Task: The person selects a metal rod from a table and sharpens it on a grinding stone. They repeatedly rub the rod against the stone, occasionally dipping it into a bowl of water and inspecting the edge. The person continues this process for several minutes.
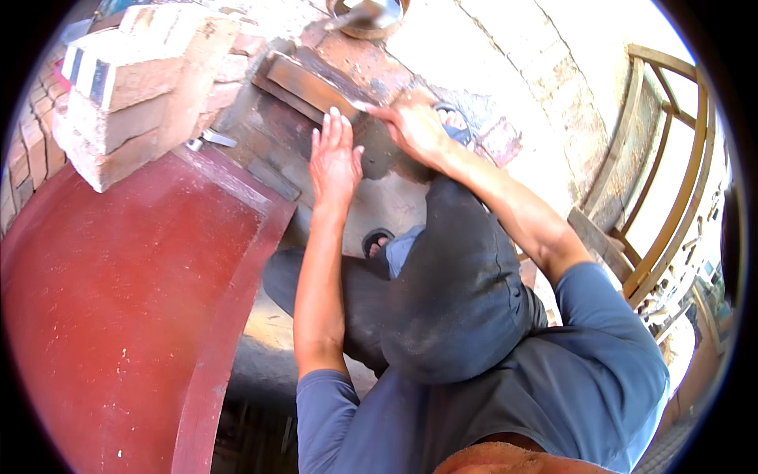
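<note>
A rusty brown rectangular block [304, 83] lies on a dark, stained patch of ground at the top centre. My left hand [335, 158] has its fingers stretched out, their tips at the block's near edge by its right end. My right hand [414, 130] is at that same end, fingers partly curled around something pale and thin that I cannot make out. Just beyond the block stands a round metal bowl [375, 30] with an object in it, cut off by the top edge.
A stack of pale bricks [138, 95] stands upper left, beside a large red panel [118, 316] filling the left side. A wooden frame [663, 229] stands at the right. My bent legs and sandalled feet are beneath my arms, on paved ground.
</note>
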`<state>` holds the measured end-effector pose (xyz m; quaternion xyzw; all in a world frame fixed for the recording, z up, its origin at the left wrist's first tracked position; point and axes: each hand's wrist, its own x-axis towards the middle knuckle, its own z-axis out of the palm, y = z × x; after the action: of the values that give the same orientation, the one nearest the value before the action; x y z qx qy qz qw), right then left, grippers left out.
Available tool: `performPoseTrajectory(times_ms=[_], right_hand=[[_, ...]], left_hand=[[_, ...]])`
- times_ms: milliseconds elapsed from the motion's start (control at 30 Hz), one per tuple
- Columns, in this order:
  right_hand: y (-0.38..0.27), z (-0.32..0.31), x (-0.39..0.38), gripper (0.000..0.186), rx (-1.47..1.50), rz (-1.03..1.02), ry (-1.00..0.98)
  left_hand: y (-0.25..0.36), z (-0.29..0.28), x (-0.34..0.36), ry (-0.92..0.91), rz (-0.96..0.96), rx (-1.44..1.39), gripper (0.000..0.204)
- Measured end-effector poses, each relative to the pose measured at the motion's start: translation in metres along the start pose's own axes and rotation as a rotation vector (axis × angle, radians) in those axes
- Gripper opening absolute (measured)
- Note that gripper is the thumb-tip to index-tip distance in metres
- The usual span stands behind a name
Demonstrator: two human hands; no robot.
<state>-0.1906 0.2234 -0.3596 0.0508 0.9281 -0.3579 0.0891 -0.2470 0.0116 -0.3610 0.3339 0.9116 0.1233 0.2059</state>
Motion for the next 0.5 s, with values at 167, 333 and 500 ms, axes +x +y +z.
performPoseTrajectory(times_ms=[167, 333, 500], right_hand=[[0.003, 0.007, 0.023, 0.04, 0.033, -0.006, 0.079], [-0.001, 0.004, -0.017, 0.042, 0.086, 0.098, 0.015], [-0.002, 0.012, 0.016, 0.044, 0.056, 0.032, 0.086]], left_hand=[[0.001, 0.002, 0.006, 0.059, 0.02, 0.019, 0.065], [0.005, 0.0, -0.006, -0.033, 0.007, -0.004, 0.066], [0.002, 0.002, -0.002, 0.023, 0.005, 0.018, 0.067]])
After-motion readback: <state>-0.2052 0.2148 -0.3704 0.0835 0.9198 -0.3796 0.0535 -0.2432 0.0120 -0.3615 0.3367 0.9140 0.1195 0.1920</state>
